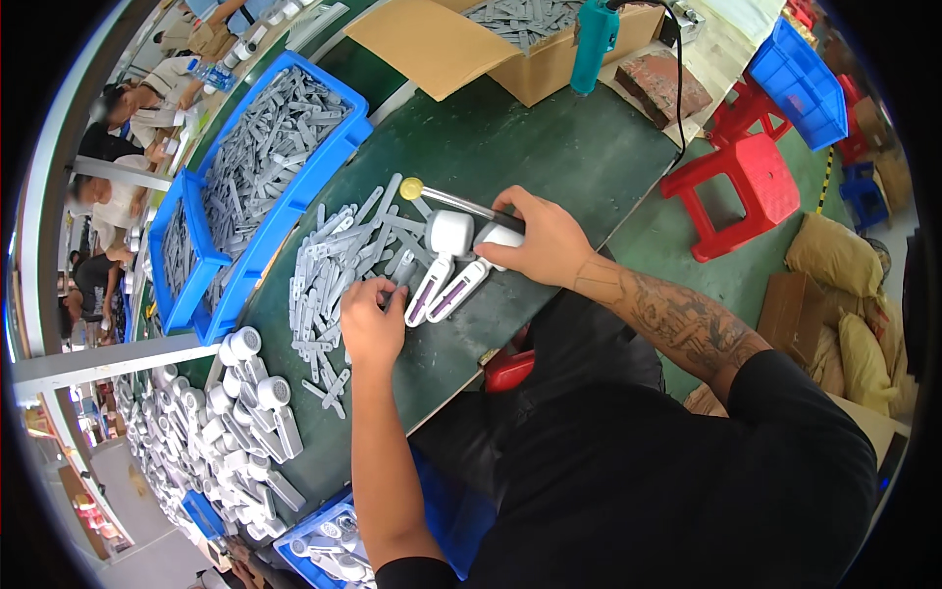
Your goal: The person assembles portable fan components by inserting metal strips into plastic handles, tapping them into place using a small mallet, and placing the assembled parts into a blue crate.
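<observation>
My right hand [545, 240] is closed round the dark handle of a small hammer [461, 203] with a metal shaft and a round yellow head. Its fingertips and thumb also rest at the rounded head of a white handheld device [461, 290] with a purple strip along its handle. A second, similar white device [429, 290] lies just left of it on the green table. My left hand [373, 319] is closed, thumb and fingers pinched on a grey plastic strip [402, 270] beside the devices. Many loose grey strips [329, 260] are heaped beyond and left of that hand.
Blue bins [280, 157] full of grey strips stand at the left. White devices [221, 432] pile up at lower left. A cardboard box [535, 74], a hanging teal power tool [595, 44] and a brick-like block [662, 86] are at the far end. Red stools [741, 191] stand right.
</observation>
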Tool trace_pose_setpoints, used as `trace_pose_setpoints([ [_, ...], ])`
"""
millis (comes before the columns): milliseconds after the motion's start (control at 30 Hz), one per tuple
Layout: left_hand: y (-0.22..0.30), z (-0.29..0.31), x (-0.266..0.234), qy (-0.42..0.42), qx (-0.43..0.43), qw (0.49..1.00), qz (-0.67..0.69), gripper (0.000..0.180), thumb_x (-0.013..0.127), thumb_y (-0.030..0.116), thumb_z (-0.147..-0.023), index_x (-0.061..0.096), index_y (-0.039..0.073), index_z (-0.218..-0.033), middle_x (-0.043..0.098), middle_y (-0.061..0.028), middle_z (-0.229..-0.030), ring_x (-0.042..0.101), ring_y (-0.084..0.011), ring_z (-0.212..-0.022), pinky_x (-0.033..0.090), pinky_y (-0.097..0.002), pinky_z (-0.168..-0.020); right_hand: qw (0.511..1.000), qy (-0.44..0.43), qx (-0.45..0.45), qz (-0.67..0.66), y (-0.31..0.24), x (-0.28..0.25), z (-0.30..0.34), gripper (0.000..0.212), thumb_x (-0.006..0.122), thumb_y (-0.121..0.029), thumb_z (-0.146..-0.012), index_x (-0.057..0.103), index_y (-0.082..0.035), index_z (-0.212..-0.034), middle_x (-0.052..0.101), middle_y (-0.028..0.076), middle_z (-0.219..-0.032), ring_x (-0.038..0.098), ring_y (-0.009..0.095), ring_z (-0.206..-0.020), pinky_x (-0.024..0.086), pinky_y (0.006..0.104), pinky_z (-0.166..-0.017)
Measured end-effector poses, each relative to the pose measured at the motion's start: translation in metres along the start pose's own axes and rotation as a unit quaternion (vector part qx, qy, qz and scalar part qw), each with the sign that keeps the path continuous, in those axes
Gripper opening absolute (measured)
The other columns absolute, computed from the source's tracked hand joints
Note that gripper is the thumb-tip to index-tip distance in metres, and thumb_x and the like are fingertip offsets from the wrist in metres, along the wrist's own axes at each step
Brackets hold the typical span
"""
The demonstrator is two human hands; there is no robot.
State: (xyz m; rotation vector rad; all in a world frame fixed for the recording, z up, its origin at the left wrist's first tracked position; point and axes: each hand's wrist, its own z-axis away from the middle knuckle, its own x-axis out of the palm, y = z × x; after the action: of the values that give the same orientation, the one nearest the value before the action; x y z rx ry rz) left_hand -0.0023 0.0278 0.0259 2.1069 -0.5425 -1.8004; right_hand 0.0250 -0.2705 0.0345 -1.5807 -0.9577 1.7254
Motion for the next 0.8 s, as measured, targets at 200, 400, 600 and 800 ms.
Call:
trace_pose_setpoints([
  [200,-0.023,0.014,-0.018,0.057,-0.018,0.996,0.061,0.018,0.084,0.012,-0.089,0.078,0.003,-0.103,0.073,-0.0104,-0.094,0.064,-0.0267,-0.078,0.052,-0.0390,-0.073,0.999,-0.039,-0.020,0.030,0.004,0.001,-0.015,0.067,0.089,-0.047,-0.083,0.064,-0.005,-0.129,0.074,0.024,-0.116,0.073,0.041,-0.108,0.058,0.0474,-0.095],
  [400,-0.062,0.044,-0.042,0.109,-0.110,0.987,0.035,0.023,0.079,0.007,-0.094,0.079,0.003,-0.116,0.076,-0.0049,-0.099,0.054,-0.0120,-0.072,0.047,-0.0305,-0.065,0.999,-0.029,-0.025,0.023,0.006,0.004,-0.015,0.070,0.090,-0.048,-0.082,0.067,-0.001,-0.129,0.074,0.024,-0.118,0.072,0.041,-0.109,0.058,0.0463,-0.096],
  [600,-0.038,0.046,-0.042,0.081,0.066,0.994,-0.013,0.021,0.076,-0.001,-0.090,0.081,0.008,-0.108,0.069,-0.0115,-0.104,0.065,-0.0315,-0.085,0.055,-0.0403,-0.079,0.999,-0.029,-0.021,0.018,0.008,0.005,-0.017,0.069,0.090,-0.046,-0.082,0.067,0.000,-0.127,0.074,0.024,-0.115,0.073,0.040,-0.106,0.057,0.0449,-0.096],
  [800,-0.015,0.012,-0.026,-0.002,0.201,0.977,-0.066,0.027,0.080,0.003,-0.085,0.084,0.017,-0.108,0.065,-0.0095,-0.120,0.066,-0.0320,-0.107,0.053,-0.0441,-0.089,0.999,-0.030,-0.022,0.009,0.005,0.003,-0.016,0.067,0.090,-0.045,-0.082,0.067,0.002,-0.125,0.074,0.024,-0.112,0.073,0.039,-0.105,0.057,0.0446,-0.094],
])
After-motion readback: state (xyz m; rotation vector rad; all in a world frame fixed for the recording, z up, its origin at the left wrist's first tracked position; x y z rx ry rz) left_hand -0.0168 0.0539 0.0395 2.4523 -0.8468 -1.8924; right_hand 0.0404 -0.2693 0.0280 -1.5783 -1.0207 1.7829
